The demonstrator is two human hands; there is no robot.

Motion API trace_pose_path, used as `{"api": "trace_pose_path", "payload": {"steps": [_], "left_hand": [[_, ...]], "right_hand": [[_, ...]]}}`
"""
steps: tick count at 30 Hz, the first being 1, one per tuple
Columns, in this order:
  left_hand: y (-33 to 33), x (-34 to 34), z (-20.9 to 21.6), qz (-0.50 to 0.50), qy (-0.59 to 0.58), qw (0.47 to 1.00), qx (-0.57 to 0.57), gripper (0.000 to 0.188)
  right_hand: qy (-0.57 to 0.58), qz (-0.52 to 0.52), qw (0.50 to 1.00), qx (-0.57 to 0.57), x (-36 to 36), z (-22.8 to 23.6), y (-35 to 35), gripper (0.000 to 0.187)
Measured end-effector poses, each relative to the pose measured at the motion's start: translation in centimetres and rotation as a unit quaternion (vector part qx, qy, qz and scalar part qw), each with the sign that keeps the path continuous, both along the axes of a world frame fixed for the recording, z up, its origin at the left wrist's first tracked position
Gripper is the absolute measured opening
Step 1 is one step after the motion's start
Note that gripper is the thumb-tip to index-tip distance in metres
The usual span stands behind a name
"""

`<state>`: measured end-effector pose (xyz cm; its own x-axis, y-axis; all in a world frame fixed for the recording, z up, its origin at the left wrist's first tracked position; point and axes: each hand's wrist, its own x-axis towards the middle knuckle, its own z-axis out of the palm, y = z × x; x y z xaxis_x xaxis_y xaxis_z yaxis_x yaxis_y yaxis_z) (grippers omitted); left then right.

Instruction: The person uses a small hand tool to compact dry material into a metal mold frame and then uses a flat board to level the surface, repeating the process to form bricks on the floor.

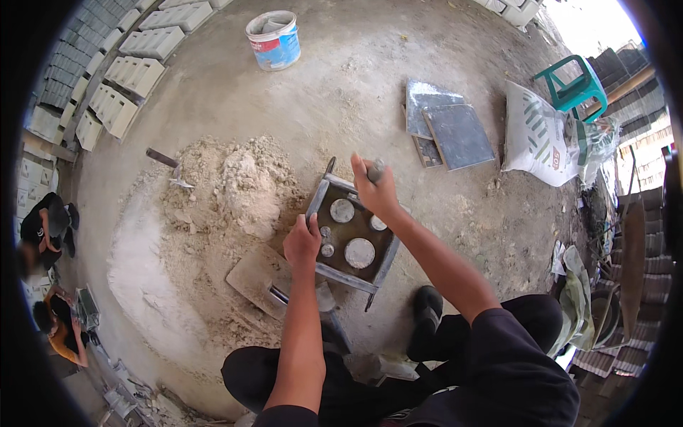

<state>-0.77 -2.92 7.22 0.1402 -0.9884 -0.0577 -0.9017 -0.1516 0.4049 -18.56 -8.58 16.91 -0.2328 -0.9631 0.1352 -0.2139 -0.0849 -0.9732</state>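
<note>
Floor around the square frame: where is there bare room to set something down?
A wide bare patch of floor lies between the bucket and the dark plates. Another, slightly littered, lies between the plates, the white sack and the right forearm. Crowded: left of the frame, by the powder heap; inside it, by round discs.

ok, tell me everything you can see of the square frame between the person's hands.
The square frame has four straight, greyish, worn-looking sides, perhaps metal or wood. Dark handle-like pieces stick out at its upper-left and lower-right corners. It lies flat and slightly turned, right of the powdery heap. Inside, on a darker brownish bed, sit three pale round discs and a small knobbed piece. The left hand is at its left side; the right forearm hides part of the upper right.
</note>
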Motion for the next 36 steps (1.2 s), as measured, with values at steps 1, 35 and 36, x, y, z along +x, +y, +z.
{"api": "trace_pose_path", "payload": {"steps": [1, 35, 36], "left_hand": [[-0.1, 0.4, -0.1, 0.002, -0.001, 1.000, 0.004, 0.041], [-0.4, 0.9, -0.9, -0.001, 0.004, 1.000, -0.030, 0.040], [-0.6, 1.1, -0.6, -0.001, 0.005, 0.999, -0.035, 0.040]], "right_hand": [[-0.012, -0.008, 1.000, 0.000, 0.3, 0.4, -0.1, 0.049], [0.020, -0.002, 0.995, -0.099, 4.2, 0.9, -2.6, 0.047], [-0.019, 0.003, 0.995, -0.100, 3.9, -0.3, -2.7, 0.047]]}}
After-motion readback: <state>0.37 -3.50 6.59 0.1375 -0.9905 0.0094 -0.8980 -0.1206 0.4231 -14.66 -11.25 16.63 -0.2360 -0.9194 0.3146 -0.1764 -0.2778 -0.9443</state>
